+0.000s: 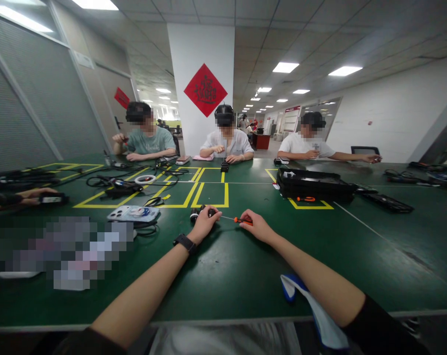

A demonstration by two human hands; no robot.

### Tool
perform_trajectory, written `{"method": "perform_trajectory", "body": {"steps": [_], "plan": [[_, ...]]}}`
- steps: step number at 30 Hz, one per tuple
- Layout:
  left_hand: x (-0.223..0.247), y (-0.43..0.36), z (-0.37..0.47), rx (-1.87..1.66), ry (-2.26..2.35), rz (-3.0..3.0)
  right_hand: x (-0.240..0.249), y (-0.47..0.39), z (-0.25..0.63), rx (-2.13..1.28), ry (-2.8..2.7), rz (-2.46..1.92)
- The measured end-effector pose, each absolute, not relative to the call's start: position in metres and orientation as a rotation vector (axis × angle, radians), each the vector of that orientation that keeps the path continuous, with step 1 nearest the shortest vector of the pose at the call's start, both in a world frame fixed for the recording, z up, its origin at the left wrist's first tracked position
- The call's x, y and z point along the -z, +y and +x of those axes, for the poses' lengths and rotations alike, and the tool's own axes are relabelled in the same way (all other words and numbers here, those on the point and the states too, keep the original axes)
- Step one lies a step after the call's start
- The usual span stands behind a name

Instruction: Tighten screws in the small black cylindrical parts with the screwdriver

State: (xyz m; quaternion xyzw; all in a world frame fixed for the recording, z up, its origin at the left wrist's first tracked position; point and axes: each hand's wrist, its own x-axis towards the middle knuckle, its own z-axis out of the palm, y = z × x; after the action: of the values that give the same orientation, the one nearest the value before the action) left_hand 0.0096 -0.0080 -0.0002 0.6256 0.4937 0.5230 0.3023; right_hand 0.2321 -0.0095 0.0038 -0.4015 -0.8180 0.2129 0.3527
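My left hand (204,224), with a dark watch on its wrist, is closed on a small black device (195,214) on the green table (223,281). My right hand (256,226) grips the orange and black handle of a screwdriver (238,220). The screwdriver lies nearly level, its thin metal shaft pointing left, and the tip reaches the fingers of my left hand. Whether the tip touches the device is too small to tell.
Left of my hands are a phone (133,213), cables and a white tape roll (145,180). A black tray (314,185) and an orange tool (305,199) lie right. A blue and white strap (323,315) hangs near my right forearm. Three people sit opposite; another person's hand (36,196) is at left.
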Motion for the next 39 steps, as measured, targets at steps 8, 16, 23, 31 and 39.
{"method": "perform_trajectory", "body": {"steps": [8,16,23,31,39], "plan": [[0.0031,-0.0055,0.0099,-1.400,1.318,1.677,-0.0065,-0.0098,0.2294,-0.374,-2.204,-1.051],[0.0032,-0.0051,0.0096,-1.372,1.310,1.726,-0.0045,-0.0120,0.2285,-0.375,-2.168,-1.040],[0.0031,-0.0054,0.0092,-1.370,1.293,1.716,-0.0110,-0.0104,0.2312,-0.343,-2.246,-1.033],[0.0045,-0.0034,0.0081,-1.376,1.308,1.716,-0.0053,-0.0109,0.2295,-0.367,-2.167,-0.976],[0.0065,-0.0018,0.0075,-1.383,1.293,1.714,-0.0041,-0.0113,0.2269,-0.400,-2.165,-0.999]]}}
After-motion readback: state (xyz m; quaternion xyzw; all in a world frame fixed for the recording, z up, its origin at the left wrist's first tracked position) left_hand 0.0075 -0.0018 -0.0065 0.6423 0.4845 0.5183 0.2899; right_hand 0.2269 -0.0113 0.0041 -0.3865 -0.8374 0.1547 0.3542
